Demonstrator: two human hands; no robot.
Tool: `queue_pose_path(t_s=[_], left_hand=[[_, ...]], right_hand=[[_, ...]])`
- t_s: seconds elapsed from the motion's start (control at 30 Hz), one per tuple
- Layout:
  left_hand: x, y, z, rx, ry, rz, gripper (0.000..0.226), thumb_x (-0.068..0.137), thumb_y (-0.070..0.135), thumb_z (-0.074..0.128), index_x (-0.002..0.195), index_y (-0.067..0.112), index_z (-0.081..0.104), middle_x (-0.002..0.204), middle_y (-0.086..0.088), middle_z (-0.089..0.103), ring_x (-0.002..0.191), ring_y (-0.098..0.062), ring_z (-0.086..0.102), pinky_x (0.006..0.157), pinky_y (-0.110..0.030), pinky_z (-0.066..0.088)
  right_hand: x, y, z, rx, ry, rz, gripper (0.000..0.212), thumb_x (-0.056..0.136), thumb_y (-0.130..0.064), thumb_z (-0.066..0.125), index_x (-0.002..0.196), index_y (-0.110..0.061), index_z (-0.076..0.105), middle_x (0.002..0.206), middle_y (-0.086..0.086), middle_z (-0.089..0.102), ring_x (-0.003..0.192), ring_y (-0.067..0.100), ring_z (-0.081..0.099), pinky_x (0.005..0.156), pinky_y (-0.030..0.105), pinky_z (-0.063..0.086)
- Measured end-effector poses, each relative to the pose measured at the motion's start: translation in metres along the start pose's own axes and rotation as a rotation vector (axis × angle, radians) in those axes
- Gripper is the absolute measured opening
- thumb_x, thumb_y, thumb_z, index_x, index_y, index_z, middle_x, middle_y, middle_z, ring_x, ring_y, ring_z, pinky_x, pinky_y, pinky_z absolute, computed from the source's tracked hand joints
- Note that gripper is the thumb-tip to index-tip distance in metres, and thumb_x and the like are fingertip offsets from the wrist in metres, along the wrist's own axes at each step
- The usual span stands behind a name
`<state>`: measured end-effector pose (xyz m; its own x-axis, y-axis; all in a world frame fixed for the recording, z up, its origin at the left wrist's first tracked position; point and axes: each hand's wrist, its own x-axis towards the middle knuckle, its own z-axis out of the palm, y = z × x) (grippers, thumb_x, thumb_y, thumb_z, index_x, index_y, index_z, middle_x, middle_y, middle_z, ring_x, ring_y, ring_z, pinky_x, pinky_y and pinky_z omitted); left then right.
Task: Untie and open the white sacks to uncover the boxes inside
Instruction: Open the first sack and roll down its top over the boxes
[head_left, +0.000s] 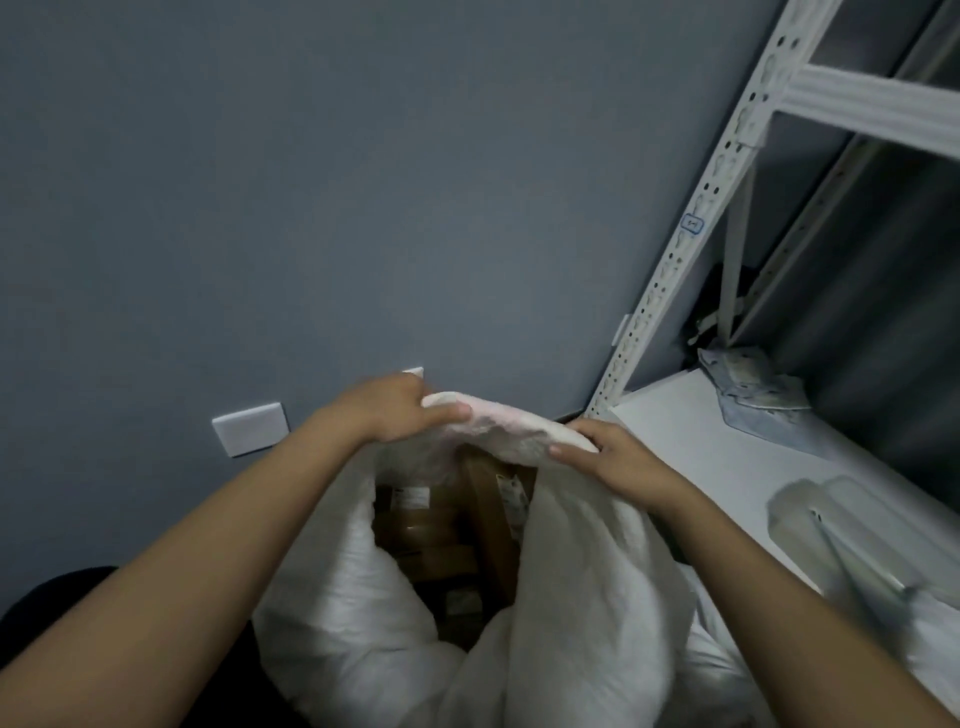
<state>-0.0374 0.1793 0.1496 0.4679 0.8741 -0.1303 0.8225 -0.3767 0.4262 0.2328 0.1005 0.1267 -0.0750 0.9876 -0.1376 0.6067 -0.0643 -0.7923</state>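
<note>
gripping the sack (571, 571) rim at its far edge, my left hand (395, 410) pinches the left end, my right hand (613, 457) the right. sack sits near me, mouth open, boxes (441, 525) showing inside. untying looks done; next i'd fold the rim down to bare them fully.

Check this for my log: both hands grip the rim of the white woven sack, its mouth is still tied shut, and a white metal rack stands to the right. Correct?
Not quite. The head view shows the white woven sack already open, brown cardboard boxes visible inside. The left hand and right hand do grip its rim, beside the white metal rack.
</note>
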Motion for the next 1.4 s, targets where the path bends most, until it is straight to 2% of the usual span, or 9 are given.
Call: queue_pose_path(t_s=[0.17,0.37,0.57,0.67,0.9,1.0,1.13,1.3,1.4], left_hand=[[0.020,0.044,0.032,-0.015,0.011,0.276,0.047,0.092,0.057,0.044,0.112,0.017,0.058,0.110,-0.004,0.063,0.098,-0.021,0.057,0.082,-0.035,0.046],[0.043,0.030,0.012,-0.207,0.024,0.045,0.044,0.096,0.048,0.044,0.070,0.015,0.056,0.071,-0.002,0.058,0.076,-0.023,0.056,0.063,-0.031,0.036],[0.047,0.070,0.015,0.076,0.112,0.282,0.056,0.090,0.059,0.044,0.133,0.022,0.046,0.136,-0.006,0.050,0.126,-0.027,0.043,0.101,-0.040,0.037],[0.056,0.092,0.032,-0.041,0.080,0.447,0.036,0.097,0.048,0.039,0.096,0.018,0.057,0.097,-0.002,0.060,0.099,-0.026,0.056,0.086,-0.040,0.043],[0.083,0.093,0.018,-0.078,0.185,0.207,0.043,0.098,0.046,0.038,0.066,0.018,0.043,0.071,0.000,0.054,0.081,-0.028,0.056,0.066,-0.032,0.032],[0.084,0.101,0.014,0.021,0.226,0.221,0.039,0.097,0.052,0.036,0.099,0.020,0.057,0.115,-0.007,0.062,0.112,-0.028,0.053,0.086,-0.035,0.039],[0.073,0.133,0.021,-0.016,0.061,0.455,0.053,0.098,0.050,0.034,0.147,0.032,0.029,0.151,0.005,0.035,0.141,-0.017,0.027,0.116,-0.042,0.015],[0.077,0.161,0.020,-0.122,-0.046,0.405,0.025,0.101,0.037,0.035,0.093,0.022,0.053,0.088,0.007,0.056,0.108,-0.024,0.052,0.086,-0.030,0.032],[0.081,0.167,0.026,0.043,0.017,0.353,0.033,0.102,0.040,0.030,0.085,0.017,0.047,0.089,0.003,0.052,0.105,-0.025,0.046,0.085,-0.034,0.027]], right_hand=[[0.002,-0.010,-0.009,0.443,-0.198,0.139,0.040,0.079,-0.017,0.076,0.116,-0.015,0.062,0.106,0.007,0.068,0.098,0.020,0.064,0.089,0.033,0.050],[-0.024,0.018,-0.021,-0.056,0.036,0.019,0.012,0.088,-0.031,0.067,0.096,-0.022,0.068,0.088,-0.015,0.065,0.083,0.008,0.061,0.074,0.021,0.046],[-0.023,-0.005,-0.024,0.422,0.009,0.161,0.037,0.096,-0.043,0.049,0.109,-0.014,0.069,0.104,0.008,0.072,0.099,0.023,0.068,0.089,0.032,0.052],[-0.026,-0.011,-0.037,0.638,-0.047,0.213,0.033,0.094,-0.035,0.057,0.116,-0.013,0.065,0.111,0.014,0.070,0.103,0.027,0.067,0.092,0.037,0.052],[-0.035,0.018,-0.036,0.042,0.354,0.104,0.032,0.091,-0.039,0.060,0.083,-0.008,0.063,0.076,0.009,0.063,0.071,0.028,0.059,0.069,0.040,0.048],[-0.029,0.001,-0.036,0.199,0.458,0.145,0.040,0.097,-0.036,0.051,0.086,0.000,0.061,0.074,0.010,0.062,0.070,0.026,0.059,0.068,0.036,0.047],[-0.021,-0.020,-0.046,0.996,0.238,0.211,0.037,0.098,-0.030,0.052,0.120,-0.001,0.062,0.114,0.022,0.067,0.101,0.032,0.066,0.095,0.044,0.050],[-0.031,-0.003,-0.047,1.236,0.349,0.154,0.059,0.090,-0.019,0.063,0.142,-0.022,0.035,0.115,0.010,0.065,0.106,0.023,0.066,0.090,0.041,0.052],[-0.055,0.011,-0.032,1.079,0.440,0.189,0.043,0.093,-0.015,0.059,0.132,-0.026,0.044,0.111,0.004,0.064,0.102,0.022,0.065,0.088,0.039,0.053]])
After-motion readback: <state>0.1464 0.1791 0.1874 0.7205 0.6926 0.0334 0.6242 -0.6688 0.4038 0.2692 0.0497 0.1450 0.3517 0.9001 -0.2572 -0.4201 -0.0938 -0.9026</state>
